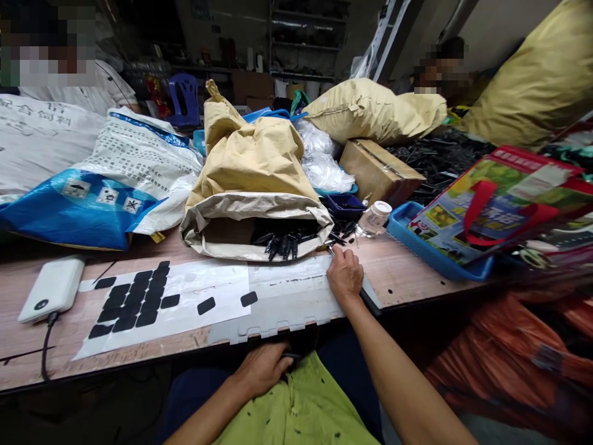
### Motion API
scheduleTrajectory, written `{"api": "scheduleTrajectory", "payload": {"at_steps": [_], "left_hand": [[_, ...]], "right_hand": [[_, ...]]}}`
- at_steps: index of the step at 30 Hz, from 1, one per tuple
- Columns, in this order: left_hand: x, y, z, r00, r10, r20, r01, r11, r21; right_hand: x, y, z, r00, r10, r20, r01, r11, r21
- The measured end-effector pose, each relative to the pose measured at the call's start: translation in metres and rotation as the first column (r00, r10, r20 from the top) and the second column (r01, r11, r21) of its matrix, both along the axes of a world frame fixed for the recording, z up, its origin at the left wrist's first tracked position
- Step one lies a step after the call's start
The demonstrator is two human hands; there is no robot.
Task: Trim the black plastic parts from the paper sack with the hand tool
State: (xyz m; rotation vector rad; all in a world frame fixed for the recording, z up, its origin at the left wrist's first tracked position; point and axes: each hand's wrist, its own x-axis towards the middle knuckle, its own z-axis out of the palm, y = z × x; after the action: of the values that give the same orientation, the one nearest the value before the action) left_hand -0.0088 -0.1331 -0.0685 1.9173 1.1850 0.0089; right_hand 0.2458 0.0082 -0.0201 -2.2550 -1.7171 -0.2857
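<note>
My right hand (345, 272) is closed at the right end of a grey board (287, 296), around a thin metal tool whose tip shows above the fingers. A dark strip lies beside the wrist. Below the table edge, my left hand (265, 369) is closed over my lap, its fingers curled on a dark object too hidden to name. Black rounded pieces (134, 296) are set in rows on a white sheet (185, 321), with a few lying apart from them. Black pointed parts (282, 244) spill at the mouth of an open tan sack (259, 161).
A white power bank (55, 287) with a cable lies left. Behind stand a blue-white sack (120, 179), a cardboard box (377, 170) and a clear jar (374, 217). A blue tray (435, 253) holds a colourful bag (491, 198) at right. Two people are in the background.
</note>
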Motion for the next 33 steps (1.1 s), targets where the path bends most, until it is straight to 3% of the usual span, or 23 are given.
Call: {"api": "scheduleTrajectory", "payload": {"at_steps": [2, 3, 5, 8, 9, 11, 12, 14, 16, 17, 20, 23, 26, 28, 30, 33], "left_hand": [[-0.003, 0.002, -0.004, 0.998, 0.016, -0.062, -0.017, 1.000, -0.016], [-0.004, 0.004, 0.003, 0.998, 0.006, -0.058, -0.007, 1.000, -0.016], [-0.005, 0.010, 0.033, 0.997, -0.066, 0.028, 0.067, 0.997, -0.039], [-0.004, 0.037, 0.091, 0.942, -0.143, 0.304, 0.195, 0.969, -0.149], [-0.004, 0.053, 0.106, 0.924, -0.075, 0.375, 0.148, 0.974, -0.170], [-0.006, 0.093, 0.123, 0.892, 0.122, 0.436, -0.107, 0.992, -0.059], [-0.008, 0.115, 0.125, 0.874, 0.219, 0.435, -0.279, 0.957, 0.078], [-0.013, 0.160, 0.118, 0.841, 0.390, 0.376, -0.518, 0.780, 0.351], [-0.017, 0.196, 0.105, 0.838, 0.482, 0.258, -0.541, 0.665, 0.515], [-0.019, 0.210, 0.098, 0.843, 0.507, 0.182, -0.511, 0.647, 0.565], [-0.021, 0.232, 0.083, 0.847, 0.531, -0.003, -0.417, 0.668, 0.617], [-0.022, 0.231, 0.079, 0.838, 0.546, -0.017, -0.413, 0.655, 0.633], [-0.023, 0.210, 0.085, 0.831, 0.537, 0.145, -0.487, 0.577, 0.656], [-0.021, 0.188, 0.091, 0.837, 0.464, 0.289, -0.528, 0.546, 0.650], [-0.017, 0.162, 0.092, 0.877, 0.306, 0.370, -0.479, 0.606, 0.635], [-0.008, 0.131, 0.081, 0.934, 0.090, 0.345, -0.295, 0.738, 0.607]], "right_hand": [[0.000, 0.000, 0.001, 1.000, -0.004, 0.000, 0.004, 1.000, 0.000], [0.000, -0.001, 0.001, 1.000, -0.005, 0.001, 0.005, 1.000, 0.001], [-0.001, -0.001, 0.001, 1.000, -0.005, 0.000, 0.005, 1.000, 0.001], [-0.001, -0.001, 0.001, 1.000, -0.009, -0.008, 0.009, 1.000, -0.002], [-0.001, -0.001, 0.000, 1.000, -0.011, -0.010, 0.011, 1.000, -0.001], [-0.001, -0.001, 0.000, 1.000, -0.009, -0.009, 0.009, 1.000, 0.005], [-0.001, -0.001, 0.000, 1.000, -0.007, -0.008, 0.007, 1.000, 0.007], [0.000, -0.001, 0.001, 1.000, -0.002, -0.004, 0.002, 1.000, 0.010], [0.000, -0.001, 0.001, 1.000, 0.004, 0.000, -0.004, 1.000, 0.011], [0.000, -0.001, 0.001, 1.000, 0.007, 0.002, -0.007, 1.000, 0.012], [0.000, -0.001, 0.001, 1.000, 0.009, 0.007, -0.009, 1.000, 0.012], [0.000, -0.001, 0.000, 1.000, 0.005, 0.003, -0.005, 1.000, 0.006], [0.000, -0.001, -0.001, 1.000, 0.001, 0.005, -0.002, 1.000, 0.008], [0.000, -0.001, -0.002, 1.000, 0.002, 0.008, -0.002, 1.000, 0.016], [0.000, -0.001, -0.002, 1.000, 0.001, 0.008, -0.002, 1.000, 0.022], [-0.001, -0.001, -0.002, 1.000, -0.004, 0.002, 0.004, 1.000, 0.020]]}}
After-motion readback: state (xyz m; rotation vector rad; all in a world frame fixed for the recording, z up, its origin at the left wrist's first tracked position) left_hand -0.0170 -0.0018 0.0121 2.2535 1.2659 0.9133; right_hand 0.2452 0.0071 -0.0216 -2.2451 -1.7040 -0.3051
